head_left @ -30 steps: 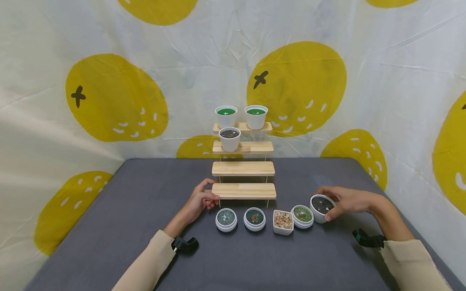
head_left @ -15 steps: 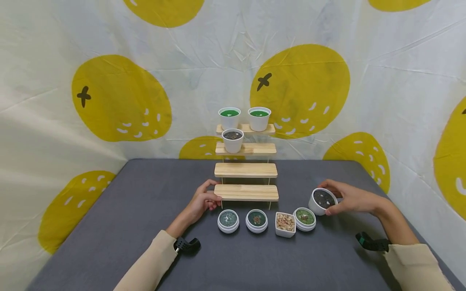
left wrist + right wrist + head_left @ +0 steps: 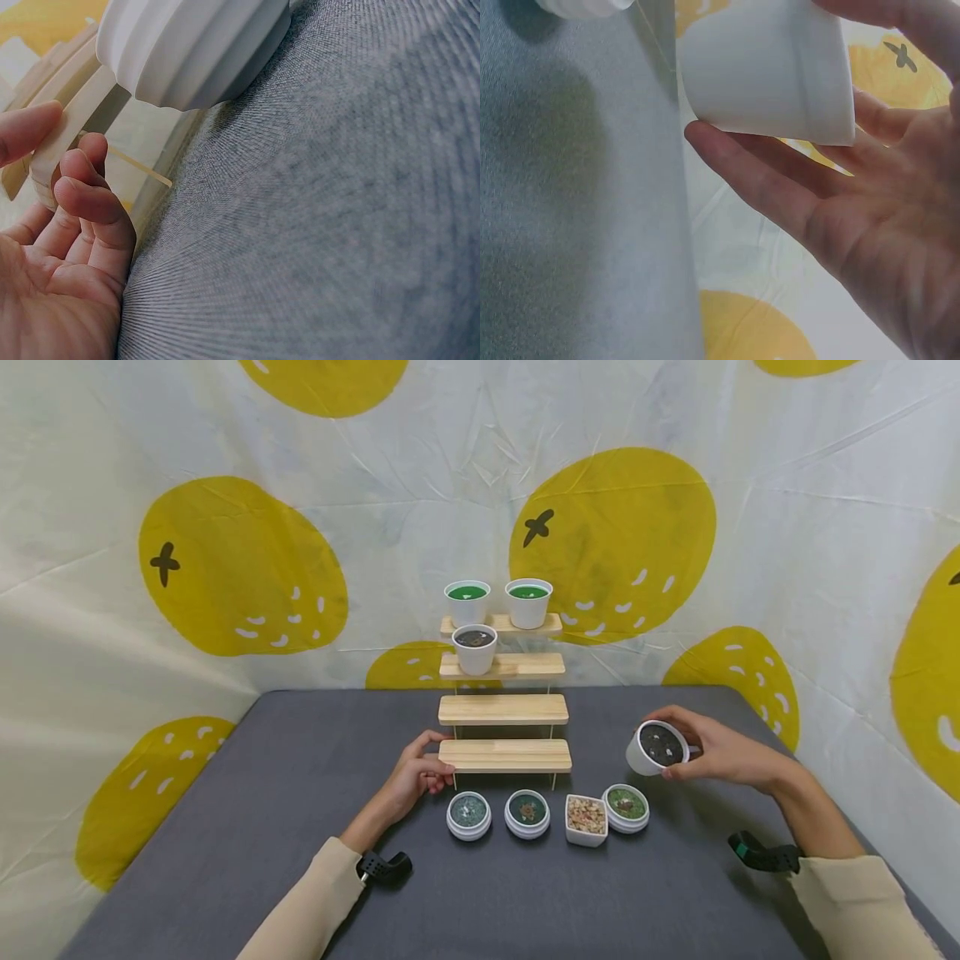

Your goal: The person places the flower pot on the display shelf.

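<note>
My right hand [image 3: 716,750] holds a small white pot [image 3: 637,756] with a dark, speckled fill, thumb and fingers on its sides. The pot is off the table and tilted to the left; the right wrist view shows its smooth wall [image 3: 757,71]. My left hand [image 3: 411,777] grips the left end of the lowest board on a wooden tiered stand [image 3: 504,756], the thumb [image 3: 30,131] above and the other fingers curled at the board's end. Two white pots with green fill stand on the top tier, and a dark-filled pot [image 3: 474,658] on the tier below.
In front of the stand sit two round white pots [image 3: 468,833] [image 3: 527,832], a square pot [image 3: 587,838] of tan chips, and a round green-filled pot [image 3: 627,825] touching it. The grey table [image 3: 337,727] meets a patterned curtain at the back.
My right hand has lifted the dark-filled pot off the table, away from the green-filled one, and moved it up and slightly left. My left hand stays on the lowest board.
</note>
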`<act>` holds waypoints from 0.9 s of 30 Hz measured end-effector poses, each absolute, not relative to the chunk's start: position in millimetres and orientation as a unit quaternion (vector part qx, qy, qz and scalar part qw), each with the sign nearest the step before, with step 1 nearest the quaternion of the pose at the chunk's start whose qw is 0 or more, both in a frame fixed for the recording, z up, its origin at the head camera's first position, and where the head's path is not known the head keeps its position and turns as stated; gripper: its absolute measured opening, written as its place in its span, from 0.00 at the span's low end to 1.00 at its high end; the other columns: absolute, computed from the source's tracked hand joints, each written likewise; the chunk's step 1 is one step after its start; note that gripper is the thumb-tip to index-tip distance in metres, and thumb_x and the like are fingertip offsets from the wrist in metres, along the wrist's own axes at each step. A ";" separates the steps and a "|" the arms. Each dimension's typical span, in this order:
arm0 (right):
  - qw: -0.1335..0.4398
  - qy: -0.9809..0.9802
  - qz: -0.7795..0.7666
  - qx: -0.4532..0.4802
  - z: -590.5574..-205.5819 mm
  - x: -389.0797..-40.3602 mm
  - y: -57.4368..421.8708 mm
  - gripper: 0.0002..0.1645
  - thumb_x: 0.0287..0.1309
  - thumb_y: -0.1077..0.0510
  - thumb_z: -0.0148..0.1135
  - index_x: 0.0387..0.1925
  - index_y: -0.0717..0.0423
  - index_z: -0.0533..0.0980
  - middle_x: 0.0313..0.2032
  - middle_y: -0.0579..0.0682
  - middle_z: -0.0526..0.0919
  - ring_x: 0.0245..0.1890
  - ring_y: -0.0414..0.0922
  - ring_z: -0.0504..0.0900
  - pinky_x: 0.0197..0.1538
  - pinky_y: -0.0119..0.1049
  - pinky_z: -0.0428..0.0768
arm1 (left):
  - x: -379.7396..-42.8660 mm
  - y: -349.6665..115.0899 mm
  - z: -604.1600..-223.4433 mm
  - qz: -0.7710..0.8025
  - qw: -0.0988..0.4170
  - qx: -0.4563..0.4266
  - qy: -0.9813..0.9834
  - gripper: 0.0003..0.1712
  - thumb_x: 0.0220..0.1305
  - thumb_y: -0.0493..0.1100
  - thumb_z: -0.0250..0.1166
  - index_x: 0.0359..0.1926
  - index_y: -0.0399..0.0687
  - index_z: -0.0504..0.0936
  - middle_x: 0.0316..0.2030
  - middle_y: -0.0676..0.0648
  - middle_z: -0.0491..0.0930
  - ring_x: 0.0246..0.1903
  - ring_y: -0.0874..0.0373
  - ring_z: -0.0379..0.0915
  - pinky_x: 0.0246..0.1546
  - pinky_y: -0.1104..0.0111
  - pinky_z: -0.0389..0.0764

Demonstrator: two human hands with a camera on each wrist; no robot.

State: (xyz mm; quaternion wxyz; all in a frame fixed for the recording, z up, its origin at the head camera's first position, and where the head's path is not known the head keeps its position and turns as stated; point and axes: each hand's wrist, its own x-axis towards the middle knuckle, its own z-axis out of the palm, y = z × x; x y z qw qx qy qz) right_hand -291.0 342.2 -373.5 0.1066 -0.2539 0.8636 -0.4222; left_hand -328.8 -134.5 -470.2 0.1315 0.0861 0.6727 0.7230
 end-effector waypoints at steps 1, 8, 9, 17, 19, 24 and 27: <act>0.101 0.864 -0.421 -0.258 -372.7 -291.0 340.9 0.39 0.56 0.62 0.74 0.66 0.55 0.66 0.58 0.57 0.79 0.47 0.42 0.83 0.46 0.35 0.83 | -328.6 -134.7 -470.0 0.723 0.131 0.086 0.673 0.31 0.59 0.32 0.63 0.63 0.43 0.66 0.21 0.49 0.81 0.17 0.61 0.71 0.20 0.71 0.72; 0.096 0.863 -0.420 -0.264 -368.3 -288.5 333.3 0.39 0.57 0.61 0.74 0.67 0.55 0.66 0.58 0.57 0.79 0.46 0.42 0.82 0.44 0.35 0.83 | -328.4 -135.8 -470.2 0.727 0.132 0.088 0.668 0.31 0.60 0.32 0.62 0.64 0.41 0.66 0.21 0.49 0.81 0.18 0.61 0.71 0.20 0.72 0.72; 0.098 0.863 -0.420 -0.263 -368.5 -288.5 333.1 0.39 0.57 0.61 0.74 0.67 0.55 0.66 0.58 0.57 0.79 0.46 0.42 0.82 0.44 0.35 0.83 | -328.4 -135.6 -470.2 0.728 0.132 0.088 0.667 0.31 0.60 0.32 0.63 0.64 0.42 0.66 0.21 0.48 0.81 0.17 0.61 0.71 0.20 0.72 0.72; 0.091 0.867 -0.414 -0.263 -371.6 -287.2 332.6 0.40 0.58 0.60 0.73 0.68 0.57 0.65 0.57 0.55 0.79 0.47 0.41 0.81 0.44 0.36 0.83 | -328.6 -132.7 -468.8 0.725 0.135 0.093 0.669 0.30 0.59 0.32 0.63 0.62 0.43 0.66 0.21 0.49 0.81 0.17 0.61 0.70 0.20 0.72 0.71; 0.086 0.868 -0.412 -0.264 -371.5 -285.9 332.3 0.40 0.58 0.60 0.73 0.68 0.56 0.66 0.57 0.55 0.79 0.47 0.41 0.81 0.44 0.36 0.83 | -329.0 -132.0 -468.5 0.726 0.135 0.096 0.667 0.30 0.58 0.32 0.63 0.61 0.43 0.66 0.20 0.49 0.81 0.17 0.61 0.70 0.19 0.72 0.71; 0.079 0.872 -0.406 -0.263 -369.4 -285.2 330.6 0.40 0.58 0.59 0.73 0.69 0.54 0.66 0.56 0.55 0.80 0.46 0.41 0.82 0.43 0.36 0.84 | -329.8 -131.8 -468.3 0.726 0.135 0.098 0.667 0.30 0.58 0.32 0.63 0.61 0.42 0.66 0.21 0.49 0.81 0.17 0.61 0.70 0.20 0.72 0.70; 0.081 0.869 -0.406 -0.270 -368.1 -287.5 328.5 0.40 0.58 0.60 0.73 0.69 0.56 0.66 0.56 0.55 0.80 0.45 0.41 0.82 0.43 0.37 0.84 | -328.5 -133.2 -469.0 0.729 0.131 0.094 0.666 0.30 0.59 0.32 0.62 0.62 0.41 0.65 0.21 0.49 0.81 0.17 0.61 0.70 0.19 0.72 0.70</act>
